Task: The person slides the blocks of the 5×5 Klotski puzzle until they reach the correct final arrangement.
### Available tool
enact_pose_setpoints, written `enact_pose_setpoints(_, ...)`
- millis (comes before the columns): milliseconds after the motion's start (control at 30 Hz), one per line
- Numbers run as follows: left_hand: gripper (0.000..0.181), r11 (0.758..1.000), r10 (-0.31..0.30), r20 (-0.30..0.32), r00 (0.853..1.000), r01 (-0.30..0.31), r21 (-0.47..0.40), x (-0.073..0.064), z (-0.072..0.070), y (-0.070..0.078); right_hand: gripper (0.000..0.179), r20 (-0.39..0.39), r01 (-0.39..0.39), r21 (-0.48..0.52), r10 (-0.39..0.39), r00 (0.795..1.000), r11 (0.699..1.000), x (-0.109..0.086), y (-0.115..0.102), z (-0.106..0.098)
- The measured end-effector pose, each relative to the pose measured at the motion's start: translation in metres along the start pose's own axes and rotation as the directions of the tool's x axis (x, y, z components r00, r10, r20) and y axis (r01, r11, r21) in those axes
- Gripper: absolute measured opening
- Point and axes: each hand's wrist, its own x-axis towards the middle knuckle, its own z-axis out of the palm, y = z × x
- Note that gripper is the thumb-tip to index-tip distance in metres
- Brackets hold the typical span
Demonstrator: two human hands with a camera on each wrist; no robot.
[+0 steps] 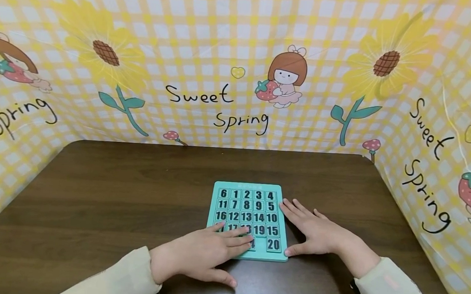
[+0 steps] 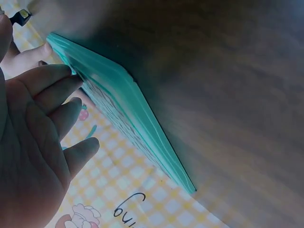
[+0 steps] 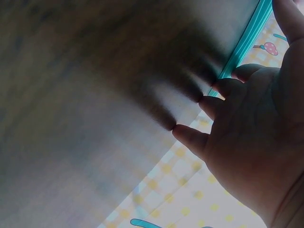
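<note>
A turquoise sliding number puzzle (image 1: 284, 236) lies flat on the table. Black numerals mark its tiles, and one gap shows in the bottom row, left of the 20 tile (image 1: 273, 245). My left hand (image 1: 204, 255) reaches over the lower left part, fingers straight and fingertips over the lower tiles, covering some of them; its thumb sticks out below the board. In the left wrist view the puzzle's side (image 2: 128, 90) is seen edge-on beside the fingers. My right hand (image 1: 318, 232) rests along the right edge, fingers spread, thumb at the lower right corner.
The dark wooden table (image 1: 132, 189) extends around the puzzle on every side. A yellow checked cloth (image 1: 202, 47) with printed flowers and lettering stands as a wall behind it and along both sides.
</note>
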Motion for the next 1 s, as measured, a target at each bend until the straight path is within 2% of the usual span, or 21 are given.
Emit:
enact_pose_setpoints(367,0.079,0.999,0.038,0.006,0.999,-0.039,0.012,0.019,0.0,0.006,0.112,0.0,0.002,-0.004,-0.002,1.0,1.0,-0.001,0.0,0.0)
enact_pose_setpoints(500,0.08,0.999,0.033,0.024,0.999,-0.033,-0.004,0.02,-0.003,0.005,0.112,-0.003,0.003,-0.003,-0.003,1.0,1.0,-0.001,0.001,0.0)
enact_pose_setpoints(600,0.08,1.0,0.008,0.033,0.999,-0.007,-0.022,0.011,-0.007,0.002,0.112,-0.004,0.004,-0.002,-0.004,1.0,1.0,0.0,0.001,0.001)
enact_pose_setpoints(833,0.078,0.992,-0.087,0.049,0.995,0.091,-0.085,-0.02,-0.01,-0.007,0.113,-0.001,0.001,-0.014,-0.001,1.0,1.0,0.0,0.001,0.001)
enact_pose_setpoints(1000,0.078,0.992,-0.102,0.045,0.994,0.105,-0.073,-0.033,-0.005,-0.007,0.113,0.008,0.003,-0.009,-0.003,1.0,1.0,0.001,-0.001,0.0)
